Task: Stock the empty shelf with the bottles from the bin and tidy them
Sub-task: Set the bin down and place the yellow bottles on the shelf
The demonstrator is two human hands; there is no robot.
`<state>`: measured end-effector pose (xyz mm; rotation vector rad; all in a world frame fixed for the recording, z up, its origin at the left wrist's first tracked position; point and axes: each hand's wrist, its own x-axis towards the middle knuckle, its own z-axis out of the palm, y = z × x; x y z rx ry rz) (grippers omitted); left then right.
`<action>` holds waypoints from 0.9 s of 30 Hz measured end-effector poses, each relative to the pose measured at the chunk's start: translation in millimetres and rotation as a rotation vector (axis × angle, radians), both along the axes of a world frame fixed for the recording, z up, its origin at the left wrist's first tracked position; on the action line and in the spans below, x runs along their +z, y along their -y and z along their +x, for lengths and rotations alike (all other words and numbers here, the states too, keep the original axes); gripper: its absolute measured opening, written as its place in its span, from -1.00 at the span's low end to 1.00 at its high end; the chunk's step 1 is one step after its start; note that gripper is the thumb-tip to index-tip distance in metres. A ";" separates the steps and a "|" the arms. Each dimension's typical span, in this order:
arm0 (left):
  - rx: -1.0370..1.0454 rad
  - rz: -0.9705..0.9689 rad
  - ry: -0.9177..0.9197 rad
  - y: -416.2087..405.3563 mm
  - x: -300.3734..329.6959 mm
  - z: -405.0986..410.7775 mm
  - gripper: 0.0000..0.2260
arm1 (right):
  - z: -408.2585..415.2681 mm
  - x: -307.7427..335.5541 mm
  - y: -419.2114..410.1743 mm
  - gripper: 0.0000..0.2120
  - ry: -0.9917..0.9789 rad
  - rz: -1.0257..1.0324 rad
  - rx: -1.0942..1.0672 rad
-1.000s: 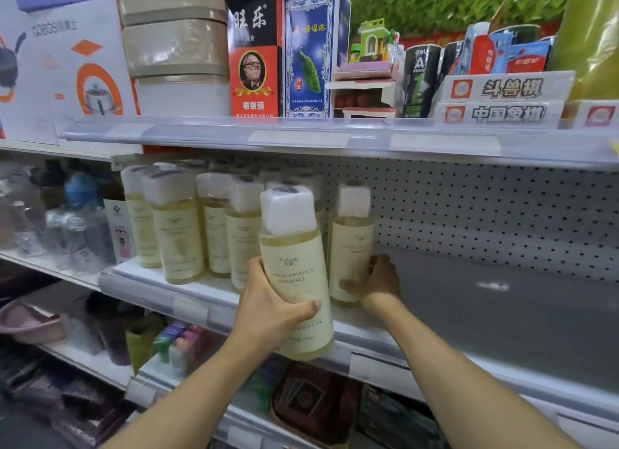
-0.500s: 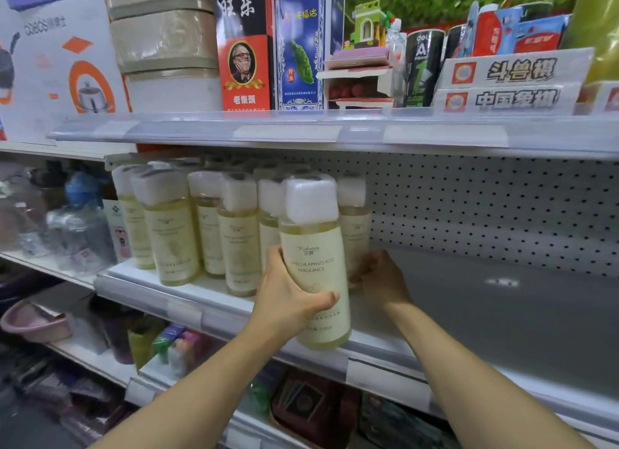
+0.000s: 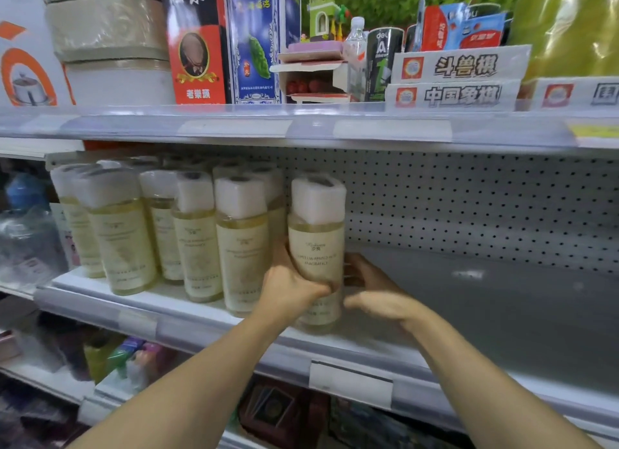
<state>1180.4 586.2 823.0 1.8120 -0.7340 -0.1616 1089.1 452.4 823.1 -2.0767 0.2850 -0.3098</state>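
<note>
My left hand (image 3: 290, 289) grips a pale yellow bottle (image 3: 316, 244) with a white cap and cream label. Its base is at the front of the grey shelf (image 3: 475, 318). My right hand (image 3: 380, 293) touches the bottle's right side with fairly straight fingers. Just to the left stand several matching bottles (image 3: 241, 247) in rows that reach back to the pegboard wall. The held bottle is at the right end of that group, about level with the front row. No bin is in view.
The grey shelf stretches bare to the right of the held bottle. Close overhead is an upper shelf edge (image 3: 301, 127) carrying boxes and game sets. Clear water bottles (image 3: 26, 234) stand on the neighbouring shelf at the left. Lower shelves hold mixed goods.
My left hand carried the bottle right and down onto the shelf beside the front row. My right hand left the bottle behind and came forward to the new bottle's right side.
</note>
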 end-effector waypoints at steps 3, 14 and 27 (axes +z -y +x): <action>-0.008 -0.026 0.045 5.7 -5.1 0.8 -0.39 | 1.7 -10.2 -0.8 -0.22 -0.016 -0.060 -0.045; -0.090 0.034 0.014 -5.4 -1.9 4.1 -0.40 | 15.4 -16.5 -23.2 -0.22 0.083 -0.082 -0.233; 0.418 0.324 0.269 -78.2 -7.1 26.9 -0.63 | 19.8 -11.5 -41.4 -0.29 0.052 -0.039 -0.283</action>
